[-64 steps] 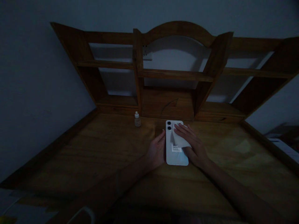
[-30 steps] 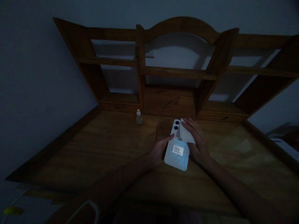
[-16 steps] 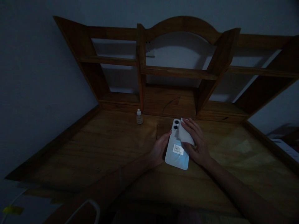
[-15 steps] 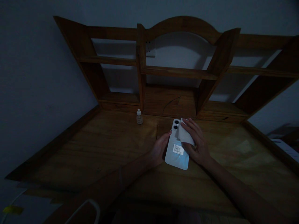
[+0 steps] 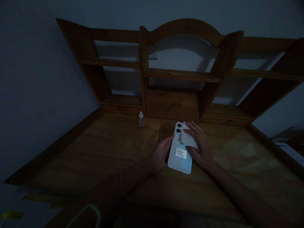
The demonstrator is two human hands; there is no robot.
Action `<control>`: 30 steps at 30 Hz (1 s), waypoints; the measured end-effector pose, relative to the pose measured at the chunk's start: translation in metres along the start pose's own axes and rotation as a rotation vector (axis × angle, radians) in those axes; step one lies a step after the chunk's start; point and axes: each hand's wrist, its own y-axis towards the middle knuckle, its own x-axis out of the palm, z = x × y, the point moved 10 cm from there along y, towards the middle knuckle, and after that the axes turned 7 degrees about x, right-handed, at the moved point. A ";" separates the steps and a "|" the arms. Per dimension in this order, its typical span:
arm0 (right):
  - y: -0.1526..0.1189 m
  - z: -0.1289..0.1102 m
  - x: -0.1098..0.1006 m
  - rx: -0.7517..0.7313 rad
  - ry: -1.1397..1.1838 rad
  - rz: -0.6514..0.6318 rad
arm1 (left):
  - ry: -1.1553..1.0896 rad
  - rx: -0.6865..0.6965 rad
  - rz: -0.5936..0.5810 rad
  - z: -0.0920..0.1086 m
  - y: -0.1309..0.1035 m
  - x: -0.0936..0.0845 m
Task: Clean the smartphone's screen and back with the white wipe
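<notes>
A pale blue-white phone (image 5: 180, 163) lies back side up, tilted, with two camera lenses at its top and a printed white label on its lower half. My left hand (image 5: 161, 154) grips its left edge, thumb near the lenses. Under the fingers of my right hand (image 5: 201, 147) is a folded white cloth (image 5: 188, 139), pressed on the upper right of the phone's back. Some fingertips of my left hand are hidden behind the phone. A small dropper bottle (image 5: 142, 121) with a white cap stands upright to the left, farther back.
The wooden desk (image 5: 114, 142) carries a wooden shelf unit (image 5: 180, 74) along its back edge. A white cable (image 5: 91, 207) loops at the lower left. Beyond the desk's right edge lies a white object (image 5: 289, 152). The room is dim.
Both hands keep their hold on the phone and cloth, with barely any movement. The whole view has shifted very slightly.
</notes>
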 end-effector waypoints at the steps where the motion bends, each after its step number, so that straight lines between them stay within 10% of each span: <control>1: 0.000 0.000 0.000 0.001 -0.002 -0.003 | -0.003 0.004 -0.006 0.001 0.000 0.001; 30: -0.001 -0.002 0.002 -0.006 0.013 -0.037 | -0.044 0.030 -0.106 0.001 0.002 0.006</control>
